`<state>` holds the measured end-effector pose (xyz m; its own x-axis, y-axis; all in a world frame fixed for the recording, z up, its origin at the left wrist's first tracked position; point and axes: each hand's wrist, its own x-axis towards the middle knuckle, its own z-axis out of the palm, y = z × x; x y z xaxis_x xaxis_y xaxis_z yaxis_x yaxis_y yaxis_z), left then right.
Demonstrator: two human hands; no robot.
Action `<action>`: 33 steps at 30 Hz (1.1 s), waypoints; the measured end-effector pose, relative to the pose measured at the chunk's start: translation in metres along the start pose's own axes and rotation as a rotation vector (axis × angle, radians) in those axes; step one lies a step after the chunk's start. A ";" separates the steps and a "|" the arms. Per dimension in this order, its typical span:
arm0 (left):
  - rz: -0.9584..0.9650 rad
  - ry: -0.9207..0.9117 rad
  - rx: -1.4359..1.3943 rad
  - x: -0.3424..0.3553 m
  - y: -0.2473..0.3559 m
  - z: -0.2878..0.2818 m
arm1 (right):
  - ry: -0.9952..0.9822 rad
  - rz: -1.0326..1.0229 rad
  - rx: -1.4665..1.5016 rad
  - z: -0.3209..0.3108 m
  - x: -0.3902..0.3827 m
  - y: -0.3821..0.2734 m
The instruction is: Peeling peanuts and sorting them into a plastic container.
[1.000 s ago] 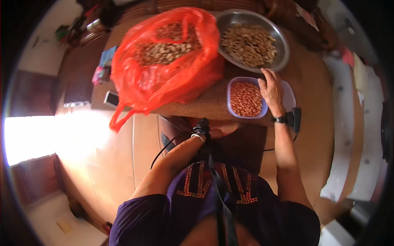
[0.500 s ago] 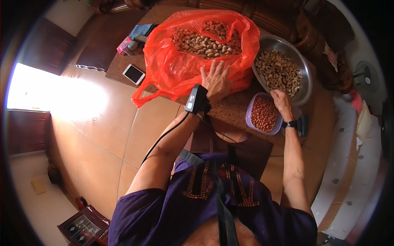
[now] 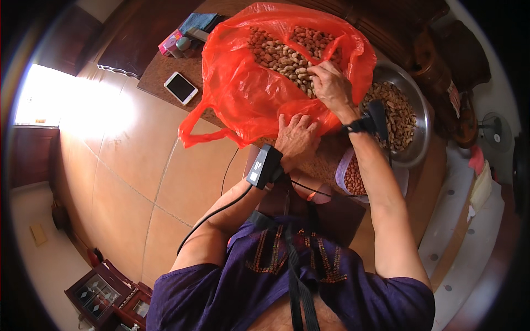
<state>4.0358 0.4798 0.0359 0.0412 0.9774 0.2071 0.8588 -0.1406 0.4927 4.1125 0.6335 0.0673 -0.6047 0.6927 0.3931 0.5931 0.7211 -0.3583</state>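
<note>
A red plastic bag [image 3: 237, 83] lies wide at its mouth on the brown table, full of unshelled peanuts [image 3: 287, 62]. My right hand [image 3: 334, 87] is over the bag's mouth, fingers curled down and closed on peanuts at the right of the heap; how many they grip is hidden. My left hand [image 3: 297, 137] lies with fingers stretched out on the bag's near edge. Under my right forearm, a purple-rimmed plastic container [image 3: 341, 172] of shelled reddish peanuts [image 3: 354, 177] is partly hidden. Beyond it, a steel basin [image 3: 424, 124] contains empty peanut shells [image 3: 400, 113].
A white phone [image 3: 181, 88] lies left of the bag on the table [image 3: 157, 74]. Behind it are small bottles [image 3: 178, 46] and a blue cloth [image 3: 199, 22]. A black cable [image 3: 212, 214] runs from the device on my left wrist. Carved dark wooden furniture stands behind the table.
My right hand has moved from the rim of the plastic container up and left into the bag's mouth. My left hand has slid down to the bag's near edge.
</note>
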 end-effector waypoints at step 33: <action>-0.136 -0.090 -1.552 0.029 0.119 0.031 | 0.177 0.544 0.743 -0.142 -0.175 0.009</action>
<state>4.1552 0.4960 0.0741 0.0882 0.9937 0.0687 -0.4881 -0.0170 0.8726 4.2990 0.5166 0.1160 -0.2179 0.9693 0.1135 0.2424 0.1664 -0.9558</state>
